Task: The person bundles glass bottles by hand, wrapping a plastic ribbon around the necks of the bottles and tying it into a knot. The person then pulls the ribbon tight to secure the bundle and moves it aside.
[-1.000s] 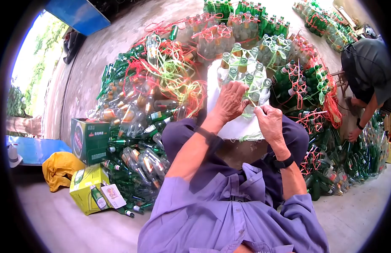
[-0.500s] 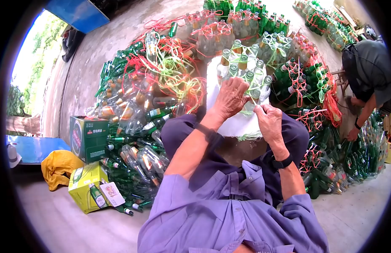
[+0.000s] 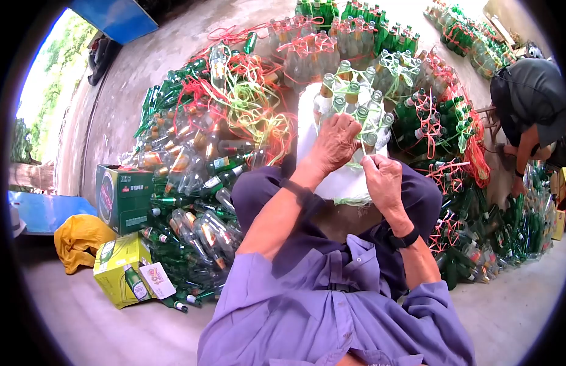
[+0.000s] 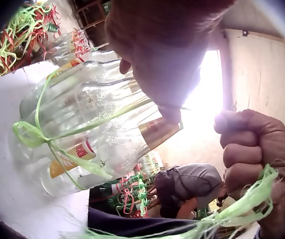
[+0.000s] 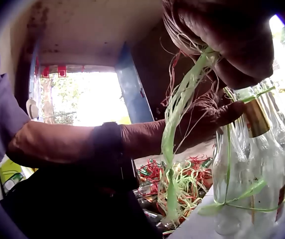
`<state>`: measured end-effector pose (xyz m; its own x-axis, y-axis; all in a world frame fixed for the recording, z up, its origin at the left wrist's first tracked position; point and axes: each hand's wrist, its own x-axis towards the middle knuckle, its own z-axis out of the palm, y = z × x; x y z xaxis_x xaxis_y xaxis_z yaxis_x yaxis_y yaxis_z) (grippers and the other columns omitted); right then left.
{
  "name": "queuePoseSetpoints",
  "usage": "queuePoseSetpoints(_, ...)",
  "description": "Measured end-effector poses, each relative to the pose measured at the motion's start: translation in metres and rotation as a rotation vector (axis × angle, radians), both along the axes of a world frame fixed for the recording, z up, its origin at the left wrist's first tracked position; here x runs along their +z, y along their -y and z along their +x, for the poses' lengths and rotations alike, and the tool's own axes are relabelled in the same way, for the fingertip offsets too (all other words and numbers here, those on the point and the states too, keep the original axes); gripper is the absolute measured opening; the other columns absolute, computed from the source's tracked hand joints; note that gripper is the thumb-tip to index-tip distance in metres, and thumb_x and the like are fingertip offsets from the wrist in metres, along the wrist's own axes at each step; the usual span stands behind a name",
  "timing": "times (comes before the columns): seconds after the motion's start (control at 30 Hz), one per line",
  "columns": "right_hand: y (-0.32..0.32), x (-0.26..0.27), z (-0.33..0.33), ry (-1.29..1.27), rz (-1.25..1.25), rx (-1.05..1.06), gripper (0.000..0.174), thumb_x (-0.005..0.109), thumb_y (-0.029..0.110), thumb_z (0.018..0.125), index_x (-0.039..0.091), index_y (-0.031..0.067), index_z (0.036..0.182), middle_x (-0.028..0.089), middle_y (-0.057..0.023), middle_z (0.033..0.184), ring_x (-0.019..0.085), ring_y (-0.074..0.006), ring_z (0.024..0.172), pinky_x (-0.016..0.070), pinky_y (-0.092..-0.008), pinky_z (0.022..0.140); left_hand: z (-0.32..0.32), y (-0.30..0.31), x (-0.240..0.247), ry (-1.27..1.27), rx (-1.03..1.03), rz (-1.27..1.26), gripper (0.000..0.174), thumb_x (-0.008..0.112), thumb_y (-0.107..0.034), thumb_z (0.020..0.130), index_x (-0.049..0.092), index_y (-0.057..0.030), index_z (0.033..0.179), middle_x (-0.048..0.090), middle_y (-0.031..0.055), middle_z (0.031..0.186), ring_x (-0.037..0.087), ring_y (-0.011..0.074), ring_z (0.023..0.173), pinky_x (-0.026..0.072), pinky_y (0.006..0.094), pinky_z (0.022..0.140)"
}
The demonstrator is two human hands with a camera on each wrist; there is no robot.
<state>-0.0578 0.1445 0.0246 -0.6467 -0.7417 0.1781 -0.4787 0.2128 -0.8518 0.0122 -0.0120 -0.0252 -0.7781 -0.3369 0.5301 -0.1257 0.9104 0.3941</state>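
Note:
A cluster of clear glass bottles [image 3: 352, 97] stands on a white block [image 3: 308, 116] in front of the person's knees. Light green plastic twine [image 4: 48, 138] runs round the bottle bodies, with a knot on the near side, and loops among the necks. The left hand [image 3: 335, 145] grips at the necks on the near side, its thumb against a gold-foiled bottle neck [image 5: 256, 118]. Close to its right, the right hand [image 3: 383, 183] is curled tightly round the twine; a frayed green bundle [image 5: 174, 124] hangs out of that fist. The left fingertips are partly hidden.
Loose bottles [image 3: 191, 165] lie heaped on the left beside tangled red and green twine [image 3: 252, 97]. Tied bottle bundles [image 3: 310, 58] stand behind and to the right. A green carton [image 3: 125, 198] and a yellow carton [image 3: 119, 268] sit at left. Another person [image 3: 530, 91] bends over bottles at right.
The right hand has moved slightly left and its fingers have closed into a tighter fist on the twine. The left hand stays at the necks. The other person's arm has shifted.

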Motion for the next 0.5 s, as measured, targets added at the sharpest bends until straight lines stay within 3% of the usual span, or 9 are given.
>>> queuePoseSetpoints(0.07, 0.003, 0.005, -0.004, 0.055, 0.007, 0.000, 0.020, 0.062, 0.011, 0.091, 0.065, -0.0051, 0.079, 0.063, -0.0187, 0.068, 0.058, -0.0252, 0.055, 0.0434, -0.0359, 0.055, 0.001, -0.001, 0.002, -0.057, -0.043, 0.067, 0.039, 0.076, -0.014, 0.076, 0.052, -0.0098, 0.105, 0.052, 0.0130, 0.112, 0.051, 0.0357, 0.107, 0.0429, 0.0472, 0.092)
queuePoseSetpoints(0.13, 0.004, 0.008, -0.012, 0.115, 0.021, -0.009, 0.019, 0.063, 0.011, 0.090, 0.065, -0.0049, 0.080, 0.064, -0.0185, 0.069, 0.059, -0.0253, 0.056, 0.0427, -0.0355, 0.055, 0.002, -0.002, 0.006, -0.048, -0.044, 0.060, 0.037, 0.076, -0.018, 0.078, 0.052, -0.0099, 0.106, 0.053, 0.0131, 0.112, 0.051, 0.0357, 0.108, 0.0427, 0.0476, 0.093)
queuePoseSetpoints(0.2, 0.012, 0.009, -0.032, -0.192, 0.019, 0.195, 0.017, 0.064, 0.011, 0.088, 0.067, -0.0040, 0.080, 0.062, -0.0158, 0.065, 0.055, -0.0197, 0.054, 0.0410, -0.0346, 0.054, 0.003, -0.005, 0.009, -0.045, -0.014, 0.061, 0.030, 0.072, -0.025, 0.085, 0.054, -0.0098, 0.104, 0.054, 0.0120, 0.109, 0.053, 0.0346, 0.106, 0.0420, 0.0488, 0.094)
queuePoseSetpoints(0.23, 0.018, 0.006, -0.038, -0.196, 0.003, 0.196, 0.020, 0.065, 0.013, 0.085, 0.069, -0.0050, 0.078, 0.057, -0.0098, 0.059, 0.048, -0.0123, 0.053, 0.0392, -0.0327, 0.053, 0.003, -0.005, 0.010, -0.046, -0.014, 0.063, 0.030, 0.072, -0.025, 0.085, 0.054, -0.0098, 0.104, 0.054, 0.0120, 0.109, 0.053, 0.0346, 0.106, 0.0420, 0.0488, 0.094)
queuePoseSetpoints(0.27, 0.025, -0.001, -0.042, 0.087, -0.039, 0.087, 0.021, 0.064, 0.012, 0.082, 0.068, -0.0052, 0.071, 0.049, -0.0006, 0.055, 0.041, -0.0066, 0.054, 0.0362, -0.0303, 0.051, 0.003, -0.006, 0.012, -0.052, -0.001, 0.043, 0.026, 0.068, -0.027, 0.089, 0.056, -0.0092, 0.103, 0.056, 0.0114, 0.106, 0.054, 0.0339, 0.104, 0.0417, 0.0491, 0.094)
queuePoseSetpoints(0.33, 0.034, 0.031, -0.035, 0.406, -0.023, 0.011, 0.021, 0.064, 0.011, 0.080, 0.067, -0.0045, 0.067, 0.048, 0.0032, 0.056, 0.040, -0.0049, 0.053, 0.0333, -0.0287, 0.048, 0.002, -0.006, 0.012, -0.059, 0.017, 0.024, 0.024, 0.065, -0.029, 0.092, 0.057, -0.0086, 0.102, 0.057, 0.0109, 0.104, 0.056, 0.0333, 0.102, 0.0414, 0.0494, 0.094)
queuePoseSetpoints(0.5, 0.047, 0.030, -0.043, 0.459, 0.018, 0.038, 0.019, 0.062, 0.009, 0.080, 0.067, -0.0034, 0.067, 0.049, 0.0038, 0.056, 0.040, -0.0044, 0.052, 0.0320, -0.0282, 0.046, -0.004, -0.009, 0.009, -0.049, 0.097, -0.009, 0.018, 0.063, -0.025, 0.094, 0.063, -0.0069, 0.098, 0.062, 0.0102, 0.100, 0.057, 0.0319, 0.102, 0.0418, 0.0466, 0.090)
